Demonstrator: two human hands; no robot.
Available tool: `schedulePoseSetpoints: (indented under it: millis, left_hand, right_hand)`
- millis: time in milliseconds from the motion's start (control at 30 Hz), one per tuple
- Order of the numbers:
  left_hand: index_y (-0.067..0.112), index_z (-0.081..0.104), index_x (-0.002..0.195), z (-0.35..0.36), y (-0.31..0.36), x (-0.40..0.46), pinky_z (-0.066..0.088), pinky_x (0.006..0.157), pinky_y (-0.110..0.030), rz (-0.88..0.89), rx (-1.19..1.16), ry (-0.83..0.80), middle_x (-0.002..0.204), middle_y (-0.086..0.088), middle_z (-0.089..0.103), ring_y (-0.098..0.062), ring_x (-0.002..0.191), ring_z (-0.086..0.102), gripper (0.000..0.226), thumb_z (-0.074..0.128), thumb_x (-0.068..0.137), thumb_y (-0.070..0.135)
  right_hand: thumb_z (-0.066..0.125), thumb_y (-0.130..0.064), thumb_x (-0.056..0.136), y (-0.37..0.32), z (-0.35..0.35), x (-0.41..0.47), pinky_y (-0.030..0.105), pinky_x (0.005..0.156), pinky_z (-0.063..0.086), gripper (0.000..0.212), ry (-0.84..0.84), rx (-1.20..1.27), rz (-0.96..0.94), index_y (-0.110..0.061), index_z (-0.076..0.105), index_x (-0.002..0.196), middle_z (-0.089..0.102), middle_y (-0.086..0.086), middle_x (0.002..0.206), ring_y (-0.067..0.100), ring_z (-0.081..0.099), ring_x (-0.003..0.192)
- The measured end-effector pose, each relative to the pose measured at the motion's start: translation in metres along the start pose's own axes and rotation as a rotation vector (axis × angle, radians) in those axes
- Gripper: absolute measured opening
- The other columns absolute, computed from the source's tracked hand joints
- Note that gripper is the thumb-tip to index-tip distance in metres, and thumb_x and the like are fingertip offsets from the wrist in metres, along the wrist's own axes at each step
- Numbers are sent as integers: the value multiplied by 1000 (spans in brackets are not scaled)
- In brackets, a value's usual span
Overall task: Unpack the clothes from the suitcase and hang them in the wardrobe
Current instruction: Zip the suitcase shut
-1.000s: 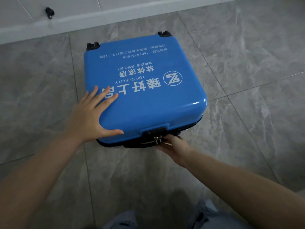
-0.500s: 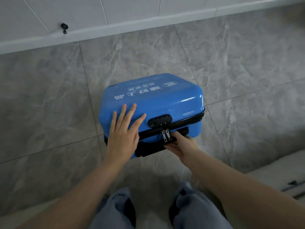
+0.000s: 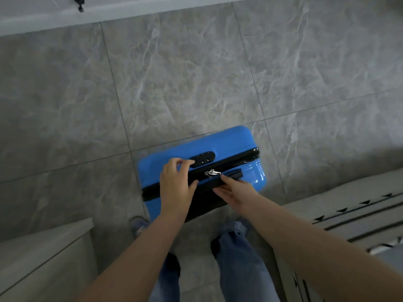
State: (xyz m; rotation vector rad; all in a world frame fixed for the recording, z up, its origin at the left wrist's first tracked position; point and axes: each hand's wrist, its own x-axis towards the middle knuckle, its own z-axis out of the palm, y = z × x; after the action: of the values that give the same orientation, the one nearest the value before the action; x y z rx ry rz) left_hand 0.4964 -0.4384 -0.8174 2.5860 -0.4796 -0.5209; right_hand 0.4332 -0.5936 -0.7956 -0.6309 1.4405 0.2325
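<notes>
Blue hard shell fills the middle of my head view: the suitcase [image 3: 231, 147] stands on edge on the grey marbled floor [image 3: 196, 73], its zipped seam facing up at me, just ahead of my feet. A black zip track runs across it from the left edge to the far right corner, and the case is closed all along it. The silver zip pulls [image 3: 212, 173] sit together at the middle of the seam, and the black combination lock [image 3: 202, 159] sits just beyond them on the far half of the shell.

My left hand [image 3: 176, 188] lies over the top of the case with its fingers bent, the fingertips touching the shell right beside the lock and the thumb resting on the zip track; it grips nothing. My right hand [image 3: 236, 191] reaches in from the right with its fingers out straight and relaxed, the index fingertip just short of the zip pulls, the others lying along the black handle [image 3: 234, 174].

Below, I see jeans [image 3: 237, 258] and a shoe [image 3: 138, 225]. A pale cabinet [image 3: 43, 258] stands at lower left, and white furniture [image 3: 349, 214] with dark grooves at right.
</notes>
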Motion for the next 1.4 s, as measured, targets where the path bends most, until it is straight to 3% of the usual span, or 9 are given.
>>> schedulePoseSetpoints:
  millis: [200,300,367,467,567,900,1000,1167,1400]
  left_hand:
    - [22,68,107,9,16,-22,48,65,-33,312,127,-136,93,0,54,-20,80,56,51,87,62,11]
    - [23,69,103,13,17,-23,46,63,-32,396,183,-154,91,0,55,-21,78,55,47,88,60,13]
    - [23,68,100,16,17,-21,45,62,-32,454,212,-153,91,1,55,-20,78,53,39,85,65,17]
    - [23,68,93,21,20,-18,44,60,-33,518,218,-132,88,2,57,-20,77,52,19,76,76,20]
    - [19,69,82,26,21,-18,43,54,-32,538,141,-119,82,2,57,-19,70,52,4,71,82,22]
    - [18,69,93,30,14,-35,51,59,-39,273,-59,-140,83,1,63,-21,67,57,5,65,91,18]
    - [21,68,94,29,20,-39,53,62,-33,76,-205,-178,83,6,64,-12,73,59,10,63,90,13]
    - [21,73,87,20,36,-36,49,70,-12,-370,-562,-237,82,12,70,-1,80,65,12,62,88,16]
    - [21,73,88,20,35,-35,58,76,-21,-578,-740,-222,82,8,71,-3,79,68,11,77,81,14]
  right_hand:
    - [59,-12,97,16,-53,-19,36,71,60,15,-27,-294,51,-5,59,110,72,18,97,29,73,85]
    - [67,-27,91,15,-63,-24,17,57,46,15,265,-893,-287,-12,64,86,66,1,75,15,64,70]
    - [69,-25,87,16,-59,-26,9,55,36,14,290,-1064,-617,-19,61,77,59,-6,73,5,54,67]
    - [69,-14,81,23,-47,-14,10,64,39,11,141,-1224,-889,-21,61,83,57,-7,82,8,53,73]
    - [64,-17,86,29,-38,0,29,69,49,13,123,-1401,-853,-17,58,97,56,3,92,20,54,82]
    - [70,-18,79,27,-21,13,29,70,53,18,165,-1292,-653,-22,53,81,67,1,75,18,64,80]
    - [75,-29,80,28,-17,7,27,67,52,22,202,-1242,-592,-23,54,82,65,-5,75,13,61,80]
    - [72,-32,80,29,-9,3,41,85,52,22,215,-1222,-529,-26,51,86,64,-7,78,19,61,89]
    - [61,-26,85,19,-8,-2,41,89,52,10,128,-1168,-383,-35,62,80,65,-10,82,18,62,94]
